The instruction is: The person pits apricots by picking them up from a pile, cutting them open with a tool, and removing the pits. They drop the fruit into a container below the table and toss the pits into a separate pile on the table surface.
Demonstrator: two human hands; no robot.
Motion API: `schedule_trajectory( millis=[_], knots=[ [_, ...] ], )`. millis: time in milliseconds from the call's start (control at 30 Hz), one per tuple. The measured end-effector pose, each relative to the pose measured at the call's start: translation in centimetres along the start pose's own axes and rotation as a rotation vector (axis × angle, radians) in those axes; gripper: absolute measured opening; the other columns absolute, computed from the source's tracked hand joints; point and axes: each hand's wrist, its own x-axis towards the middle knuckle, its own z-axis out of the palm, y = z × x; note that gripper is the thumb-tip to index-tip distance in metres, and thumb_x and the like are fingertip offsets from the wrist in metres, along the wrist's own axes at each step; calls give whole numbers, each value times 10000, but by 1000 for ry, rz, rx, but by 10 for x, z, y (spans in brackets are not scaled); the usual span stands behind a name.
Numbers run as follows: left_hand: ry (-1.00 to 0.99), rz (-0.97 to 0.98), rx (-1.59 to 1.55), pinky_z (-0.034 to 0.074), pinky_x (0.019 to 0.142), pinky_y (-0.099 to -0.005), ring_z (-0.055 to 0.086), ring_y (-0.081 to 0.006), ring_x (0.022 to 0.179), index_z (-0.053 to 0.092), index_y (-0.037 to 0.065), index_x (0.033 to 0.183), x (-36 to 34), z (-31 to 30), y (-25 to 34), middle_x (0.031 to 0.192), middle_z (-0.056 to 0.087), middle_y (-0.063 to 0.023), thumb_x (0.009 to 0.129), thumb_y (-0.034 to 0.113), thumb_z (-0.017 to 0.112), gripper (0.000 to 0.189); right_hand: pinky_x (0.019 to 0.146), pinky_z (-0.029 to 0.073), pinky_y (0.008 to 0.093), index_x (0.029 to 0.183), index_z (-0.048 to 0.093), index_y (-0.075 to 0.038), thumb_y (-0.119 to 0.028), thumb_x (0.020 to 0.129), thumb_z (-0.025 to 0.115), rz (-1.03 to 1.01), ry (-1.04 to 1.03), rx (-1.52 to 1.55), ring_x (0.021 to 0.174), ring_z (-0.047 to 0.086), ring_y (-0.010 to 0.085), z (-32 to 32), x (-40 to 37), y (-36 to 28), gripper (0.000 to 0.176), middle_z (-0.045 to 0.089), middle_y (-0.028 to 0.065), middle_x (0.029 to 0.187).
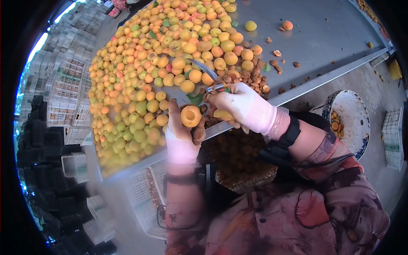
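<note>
My left hand [180,135], in a white and pink glove with bare fingertips, is closed around a halved apricot [191,116]. Its cut face is turned up and shows a hollow where the stone sat. My right hand [244,104], gloved the same way, grips a small curved knife [208,70] with the blade pointing up and left over the fruit. Under that hand's fingers, a yellow apricot piece [222,114] shows in part. Brown apricot stones [257,80] lie heaped on the table just beyond my right hand. A large pile of whole apricots [140,72] spreads ahead and to the left.
The metal table [306,46] has a raised front rim [293,94]. Below that rim, a dark container [242,153] holds fruit. At the right, a speckled white basin [357,121] contains apricot pieces. Plastic crates [70,85] are stacked left; a white crate [144,199] stands beside my left forearm.
</note>
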Motion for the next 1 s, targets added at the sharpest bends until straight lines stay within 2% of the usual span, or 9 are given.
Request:
schedule_trajectory(
  millis=[100,133,200,367,667,767,833,967,1000],
  knots=[
    [-38,119,327,351,428,-252,446,-133,454,570,21,909,-7,-5,1,708,589,-92,1013,455,430,467,440,409,266,894,637,-1,-210,923,539,-199,-24,-9,537,544,109,-6,4,15,232,570,28,658],
    [-169,315,596,398,509,-254,511,-148,544,592,3,941,-6,-6,1,743,612,-97,1026,415,411,457,446,422,264,926,640,-5,-241,962,487,-723,128,-351,505,535,124,-2,11,22,283,585,49,672],
    [-458,493,1167,475,742,-287,612,-193,799,630,-36,979,-12,-9,15,882,669,-103,1021,317,433,407,495,461,267,983,623,-8,-156,906,543,-494,86,-184,559,587,143,-11,13,25,185,624,70,756],
    [-230,526,848,479,769,-305,602,-171,820,633,-29,1061,-15,7,-2,925,662,-102,949,206,533,279,490,479,246,1014,610,-11,-230,961,524,-55,22,132,560,600,121,-2,15,18,241,614,57,743],
    [-111,418,672,500,763,-277,607,-157,831,584,-56,1086,0,3,-10,1031,637,-99,912,66,584,212,464,452,221,1075,607,7,-262,966,507,-142,107,101,519,561,84,9,21,14,307,595,39,722],
    [-90,947,1102,447,667,-255,537,-117,789,585,-20,1105,6,-4,-13,1020,577,-50,947,202,574,273,486,454,221,1053,599,1,-237,941,521,-323,267,111,531,565,97,10,28,13,274,601,39,741],
    [-104,278,28,464,650,-297,543,-148,791,586,-13,1090,4,5,-11,1088,561,-72,939,140,579,216,502,450,224,1029,589,5,-223,918,530,-439,306,301,541,561,105,7,22,3,261,598,41,754],
    [-125,170,70,500,706,-348,595,-235,830,575,-12,1092,2,10,-11,1068,593,-110,839,6,626,258,484,409,234,1012,582,38,-124,965,461,-504,300,276,538,507,90,1,17,-4,208,572,46,723],
    [-173,641,747,503,744,-362,605,-278,864,566,-10,1101,3,4,-13,1061,601,-131,777,-44,631,332,487,402,241,1007,581,44,-67,978,428,-512,285,452,534,479,87,3,18,-6,191,553,45,694]
  ],
)
